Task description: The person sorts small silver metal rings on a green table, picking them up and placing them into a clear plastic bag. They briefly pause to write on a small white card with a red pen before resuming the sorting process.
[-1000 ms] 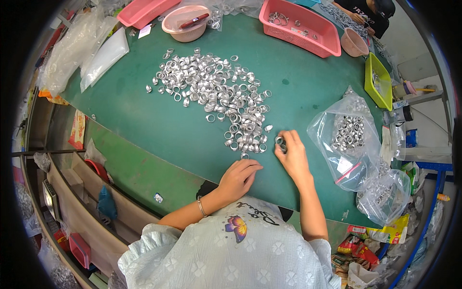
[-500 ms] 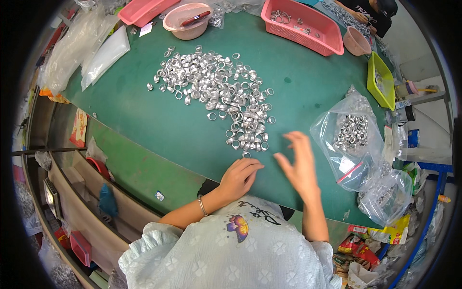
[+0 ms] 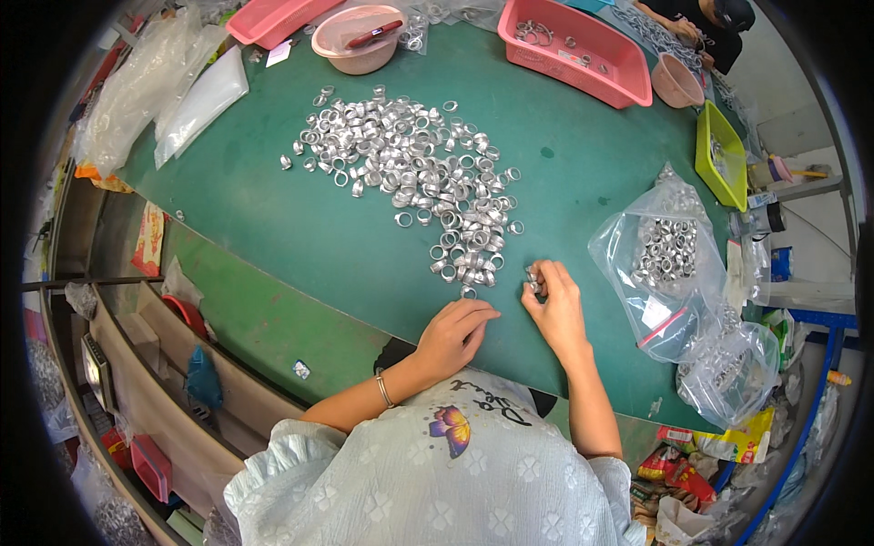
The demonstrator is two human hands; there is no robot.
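Note:
A long heap of silver metal rings [image 3: 428, 173] spreads over the green tabletop, narrowing toward me. At the heap's right side, my right hand [image 3: 557, 305] pinches a few small metal rings [image 3: 533, 280] between thumb and fingers, a short way apart from the pile. My left hand [image 3: 455, 337] rests at the near table edge, its fingers bent together and pointing right; whatever lies under them is hidden. One ring [image 3: 469, 292] sits just beyond its knuckles, at the heap's near tip.
On the right lies a clear plastic bag [image 3: 657, 273] of rings, with another filled bag [image 3: 728, 373] nearer. Pink baskets [image 3: 583, 77], a pink bowl [image 3: 350, 59] and a green basket [image 3: 715, 159] stand along the far side. Plastic sheets [image 3: 200, 109] lie far left. Another person [image 3: 706, 32] sits at far right.
My right hand, spread and empty before, has closed on a few rings and shifted slightly left. The heap's near right edge has lost some rings. My left hand has stayed in place.

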